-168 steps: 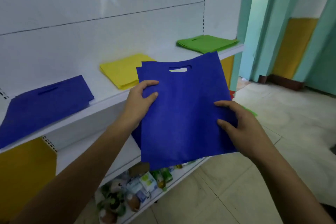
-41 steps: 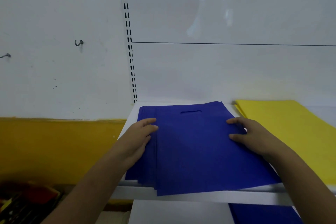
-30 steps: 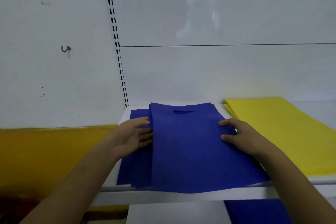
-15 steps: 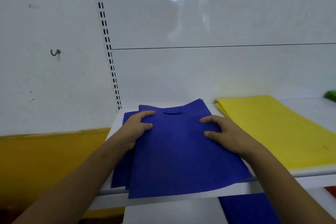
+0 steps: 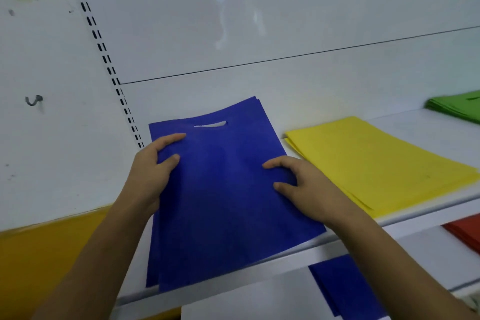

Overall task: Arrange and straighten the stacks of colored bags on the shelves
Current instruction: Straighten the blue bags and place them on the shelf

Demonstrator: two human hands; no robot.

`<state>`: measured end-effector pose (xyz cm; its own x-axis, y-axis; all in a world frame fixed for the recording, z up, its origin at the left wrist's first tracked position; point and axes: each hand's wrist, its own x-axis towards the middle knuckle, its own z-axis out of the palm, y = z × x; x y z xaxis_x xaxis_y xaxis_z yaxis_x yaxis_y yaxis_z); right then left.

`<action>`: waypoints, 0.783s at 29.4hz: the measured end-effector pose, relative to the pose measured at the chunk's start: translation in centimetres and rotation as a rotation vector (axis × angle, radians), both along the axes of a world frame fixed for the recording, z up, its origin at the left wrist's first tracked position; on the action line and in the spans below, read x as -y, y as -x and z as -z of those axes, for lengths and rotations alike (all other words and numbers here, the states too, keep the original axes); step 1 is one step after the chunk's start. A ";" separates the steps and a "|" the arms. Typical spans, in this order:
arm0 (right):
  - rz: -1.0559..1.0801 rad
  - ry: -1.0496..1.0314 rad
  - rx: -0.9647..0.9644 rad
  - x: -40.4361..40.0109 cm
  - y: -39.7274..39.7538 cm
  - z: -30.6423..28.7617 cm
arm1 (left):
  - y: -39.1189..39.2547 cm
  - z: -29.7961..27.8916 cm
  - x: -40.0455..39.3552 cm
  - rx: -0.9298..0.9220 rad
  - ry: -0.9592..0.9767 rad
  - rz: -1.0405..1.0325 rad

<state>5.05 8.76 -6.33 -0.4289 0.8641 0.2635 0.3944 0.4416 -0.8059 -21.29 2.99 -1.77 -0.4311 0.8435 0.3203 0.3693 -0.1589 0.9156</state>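
Your blue bag stack (image 5: 223, 202) lies flat on the white shelf (image 5: 428, 213), cut-out handle at the far end, near edge overhanging the lip, layers slightly fanned. Yellow stack (image 5: 376, 163) just right of it, green stack (image 5: 457, 106) far right; red bags (image 5: 465, 234) and more blue bags (image 5: 342, 286) on the lower shelf. White back panel, yellow-banded wall left. Left hand (image 5: 150, 171) pinches the stack's left edge, thumb on top; right hand (image 5: 304, 184) holds the right edge, fingers (image 5: 275, 163) curled on top.

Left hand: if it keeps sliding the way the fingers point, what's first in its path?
The left hand grips the left edge of the blue bag stack, fingers pointing up and right toward the handle cutout. Continuing, it would cross the bag's top, then likely meet the white back panel; depth is uncertain.
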 end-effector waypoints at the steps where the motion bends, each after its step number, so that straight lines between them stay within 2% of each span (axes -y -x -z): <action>1: 0.015 -0.021 0.010 0.0 0.0 -0.1 | -0.1 -0.3 0.2 -0.018 -0.017 -0.006; 5: 0.051 -0.096 0.023 0.6 -0.9 -0.8 | -1.1 -1.1 0.7 -0.082 -0.058 -0.035; 10: 0.109 -0.173 -0.054 4.2 -8.0 -1.6 | -7.8 -2.0 2.1 -0.130 -0.117 0.020; 15: 0.182 -0.180 -0.067 8.3 -18.9 -1.9 | -17.9 -1.9 3.2 -0.201 -0.155 0.131; 19: 0.242 -0.174 -0.041 12.3 -27.0 -0.4 | -25.8 -0.5 4.5 -0.139 -0.145 0.250; 23: 0.289 -0.108 -0.007 15.6 -34.8 3.3 | -33.8 3.2 6.0 -0.111 -0.113 0.307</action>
<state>39.83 -6.88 -9.62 -0.1676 0.9169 0.3622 0.5104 0.3950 -0.7638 12.54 -3.04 -4.97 -0.1198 0.8850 0.4498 0.3850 -0.3762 0.8427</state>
